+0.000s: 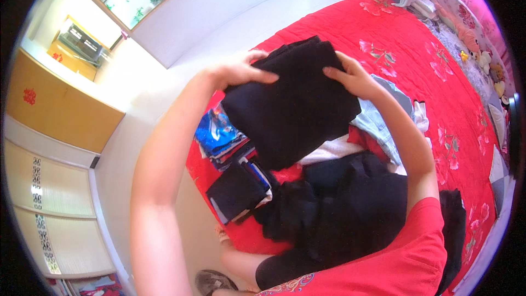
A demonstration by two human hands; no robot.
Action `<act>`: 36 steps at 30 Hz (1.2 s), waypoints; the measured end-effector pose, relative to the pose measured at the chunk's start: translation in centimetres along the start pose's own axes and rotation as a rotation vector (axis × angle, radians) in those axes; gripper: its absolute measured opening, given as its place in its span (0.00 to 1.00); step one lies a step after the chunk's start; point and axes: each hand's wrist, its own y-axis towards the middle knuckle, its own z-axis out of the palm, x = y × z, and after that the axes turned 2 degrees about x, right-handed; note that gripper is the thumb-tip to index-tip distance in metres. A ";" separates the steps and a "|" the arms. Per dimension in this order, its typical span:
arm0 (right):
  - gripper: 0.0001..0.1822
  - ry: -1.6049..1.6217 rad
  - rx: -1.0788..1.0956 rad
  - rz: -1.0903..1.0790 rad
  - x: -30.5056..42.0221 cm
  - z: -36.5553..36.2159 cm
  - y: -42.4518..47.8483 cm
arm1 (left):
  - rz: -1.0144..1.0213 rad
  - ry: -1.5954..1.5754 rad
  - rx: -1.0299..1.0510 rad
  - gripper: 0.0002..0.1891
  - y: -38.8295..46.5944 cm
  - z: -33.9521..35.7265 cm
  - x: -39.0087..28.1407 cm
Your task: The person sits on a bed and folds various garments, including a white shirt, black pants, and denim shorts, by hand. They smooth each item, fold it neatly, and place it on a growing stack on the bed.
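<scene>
A folded black garment (pixel 294 102) is held up in front of me, several layers showing along its upper edge. My left hand (pixel 250 70) grips its upper left side, thumb on top. On the opposite side, my right hand (pixel 355 76) pinches the upper right edge, with the fingers partly hidden behind the cloth. Below and to the left lie a stack of folded clothes topped by a blue piece (pixel 218 129) and a second stack with dark cloth (pixel 238 191) uppermost. A loose black garment (pixel 349 197) spreads over the bed near my lap.
The bed has a red floral cover (pixel 411 41). Light blue denim (pixel 380 119) and white cloth (pixel 335 148) lie beyond the held garment. Plush toys (pixel 489 61) line the far right side. A wooden cabinet (pixel 61 98) stands left, across the pale floor (pixel 123 172).
</scene>
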 end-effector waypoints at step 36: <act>0.20 0.414 -0.155 0.512 -13.2 -11.4 15.1 | -0.014 -0.617 -0.799 0.20 23.0 2.4 11.6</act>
